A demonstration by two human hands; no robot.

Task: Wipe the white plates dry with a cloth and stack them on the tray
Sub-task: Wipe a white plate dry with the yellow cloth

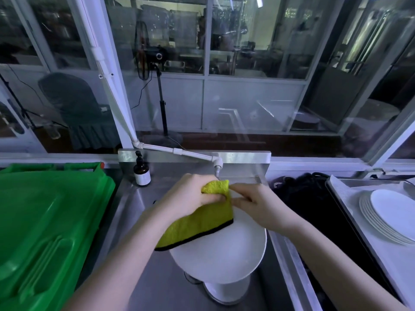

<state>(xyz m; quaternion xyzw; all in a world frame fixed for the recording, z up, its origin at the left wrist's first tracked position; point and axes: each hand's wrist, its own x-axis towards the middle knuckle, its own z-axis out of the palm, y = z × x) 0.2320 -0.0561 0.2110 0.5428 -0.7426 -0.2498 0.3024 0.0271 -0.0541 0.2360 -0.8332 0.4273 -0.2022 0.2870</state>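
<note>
A smooth round white plate (pixel 224 254) is held tilted over the steel sink (pixel 157 277). The left hand (pixel 190 194) clutches a fuzzy yellow-green, black-edged cloth (pixel 202 225) draped over it, and the right hand (pixel 256 205) pinches its far rim. To the right, glossy stacked plates (pixel 388 216) rest on a metal tray (pixel 368 180).

A steel sink (pixel 134 212) anchors the view. A green bin (pixel 45 232) sits left of it, and a brown pump bottle (pixel 142 170) stands on its back ledge. A white tap pipe (pixel 190 154) reaches over it, with black cables (pixel 301 189) heaped just to its right. Beyond its window stand a fan (pixel 143 57) and a covered chair (pixel 74 108).
</note>
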